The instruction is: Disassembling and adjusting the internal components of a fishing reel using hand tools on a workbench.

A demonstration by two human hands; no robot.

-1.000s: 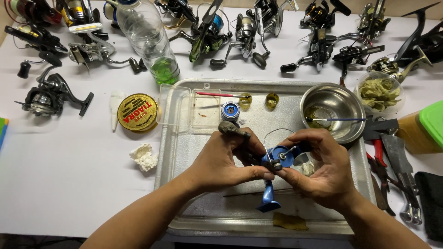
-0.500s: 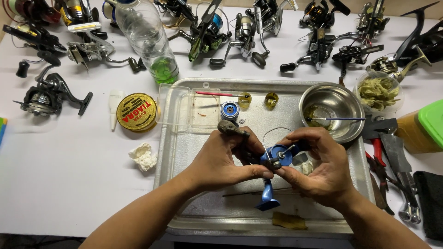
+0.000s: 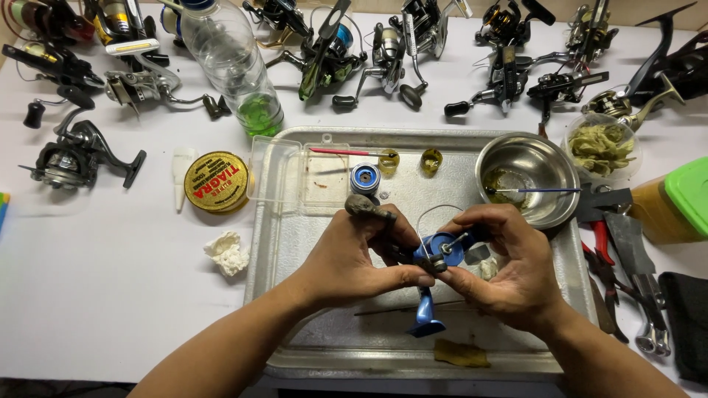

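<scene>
Both hands hold a blue spinning reel body [image 3: 435, 254] just above the middle of the metal tray [image 3: 295, 317] on the tabletop [image 3: 110, 309]. The left hand [image 3: 354, 258] closes around it from 9 o'clock, thumb pressed to the rotor; the right hand [image 3: 509, 269] pinches the rotor end from 3 o'clock. The reel's long axis runs roughly 12 to 6 o'clock, its blue foot [image 3: 425, 317] pointing toward 6 o'clock below the hands. Both hands are equally near. A steel bowl [image 3: 527, 177] sits at 2 o'clock.
</scene>
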